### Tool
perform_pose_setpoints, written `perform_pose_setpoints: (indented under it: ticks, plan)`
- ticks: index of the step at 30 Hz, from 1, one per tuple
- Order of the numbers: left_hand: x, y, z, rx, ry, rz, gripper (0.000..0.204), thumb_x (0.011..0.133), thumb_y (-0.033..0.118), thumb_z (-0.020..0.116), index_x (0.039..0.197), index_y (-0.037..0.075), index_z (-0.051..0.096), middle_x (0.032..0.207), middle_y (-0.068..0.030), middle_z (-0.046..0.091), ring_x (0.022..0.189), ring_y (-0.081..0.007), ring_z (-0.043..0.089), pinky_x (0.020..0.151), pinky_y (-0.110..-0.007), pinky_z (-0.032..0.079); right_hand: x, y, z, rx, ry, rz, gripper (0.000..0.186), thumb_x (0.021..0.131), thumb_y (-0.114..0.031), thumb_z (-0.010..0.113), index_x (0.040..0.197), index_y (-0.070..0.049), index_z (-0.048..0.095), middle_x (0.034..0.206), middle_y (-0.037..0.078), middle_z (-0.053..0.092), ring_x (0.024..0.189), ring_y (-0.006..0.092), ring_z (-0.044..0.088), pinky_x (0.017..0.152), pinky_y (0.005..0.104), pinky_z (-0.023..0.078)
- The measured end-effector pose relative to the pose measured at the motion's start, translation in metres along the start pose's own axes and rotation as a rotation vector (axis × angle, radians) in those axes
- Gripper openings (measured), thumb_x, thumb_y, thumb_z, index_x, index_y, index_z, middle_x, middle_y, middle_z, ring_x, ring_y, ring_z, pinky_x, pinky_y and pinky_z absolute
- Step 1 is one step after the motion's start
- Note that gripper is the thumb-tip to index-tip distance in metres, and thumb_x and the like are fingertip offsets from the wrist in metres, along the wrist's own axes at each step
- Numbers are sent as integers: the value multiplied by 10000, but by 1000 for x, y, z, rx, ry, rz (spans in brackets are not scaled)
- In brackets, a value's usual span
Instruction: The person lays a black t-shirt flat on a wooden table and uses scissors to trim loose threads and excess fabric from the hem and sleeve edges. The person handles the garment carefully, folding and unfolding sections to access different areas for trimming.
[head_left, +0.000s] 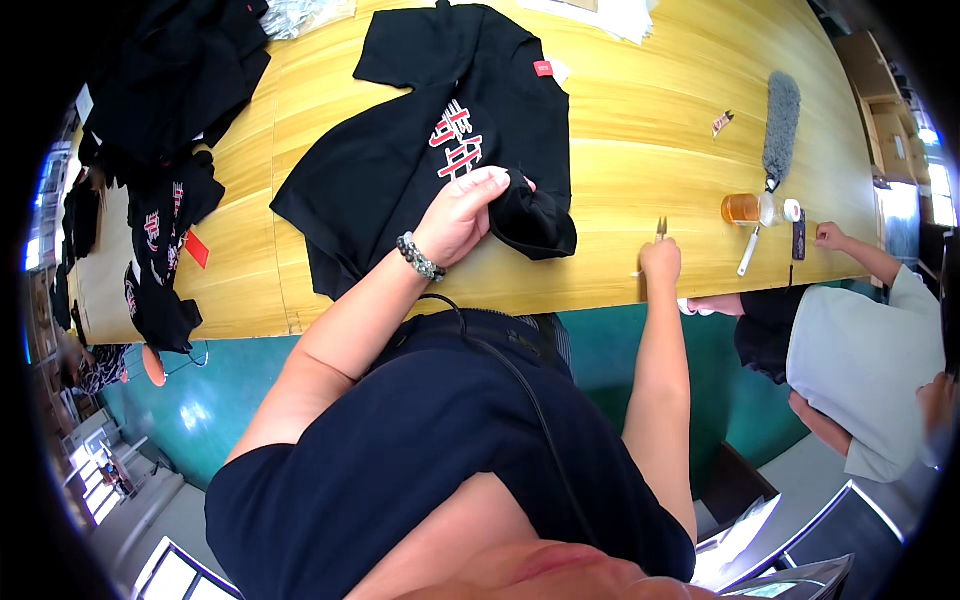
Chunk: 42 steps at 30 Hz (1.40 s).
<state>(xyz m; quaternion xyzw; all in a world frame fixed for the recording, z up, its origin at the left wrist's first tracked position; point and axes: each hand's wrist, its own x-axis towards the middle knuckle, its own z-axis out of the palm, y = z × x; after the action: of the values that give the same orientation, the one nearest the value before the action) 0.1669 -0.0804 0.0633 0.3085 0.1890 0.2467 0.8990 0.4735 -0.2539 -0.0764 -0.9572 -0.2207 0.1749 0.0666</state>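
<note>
A black T-shirt [470, 110] with a red and white print lies spread on the yellow wooden table [640, 150]. My left hand [462, 212], with a bead bracelet on its wrist, grips a bunched fold of the shirt's fabric near the table's front edge. My right hand [661, 262] rests on the table edge to the right, apart from the shirt. It holds small thread snips [660, 229] with their tips pointing up.
More black shirts are piled at the far left [170, 80], and one [160, 240] carries a red tag. A grey duster [780, 125], an amber jar [742, 208] and a tape roll [792, 210] lie at the right. A co-worker's hand [830, 237] reaches there.
</note>
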Motion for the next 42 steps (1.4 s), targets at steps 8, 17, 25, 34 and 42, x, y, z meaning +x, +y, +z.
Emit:
perform_pose_setpoints:
  ticks: [8,17,25,34,42]
  plan:
    - [-9,8,1,-192,9,-5,230,937,146,427,1020,-26,556,1014,-96,606,959,-172,580,888,-293,433,-102,-119,-91,975,-652,-525,205,920,-109,429,1006,28,555,755,68,555,610,146,494,608,289,430]
    - [-18,10,-6,-298,-63,-53,253,946,170,399,1040,-22,534,1008,-90,591,958,-186,570,892,-329,427,-135,-162,-111,792,-707,-907,229,916,-217,504,885,-11,600,751,22,571,732,108,511,682,241,416]
    - [-23,12,-10,-270,-105,-33,258,938,160,404,1041,-33,539,1024,-95,589,970,-187,567,894,-332,428,-133,-166,-106,810,-799,-860,237,898,-223,543,843,-2,609,725,-8,549,682,69,483,628,220,404]
    - [-25,13,-12,-331,-110,-102,288,933,157,402,1082,-51,534,1035,-122,607,965,-202,590,884,-341,451,-136,-169,-107,796,-781,-899,193,875,-181,575,850,8,603,714,2,521,665,75,465,596,224,392]
    - [-25,15,-10,-408,-137,-167,294,934,158,388,1078,-49,540,1050,-136,611,972,-212,598,887,-348,457,-134,-168,-102,779,-719,-994,160,861,-155,589,853,5,596,701,15,500,641,89,463,566,237,381]
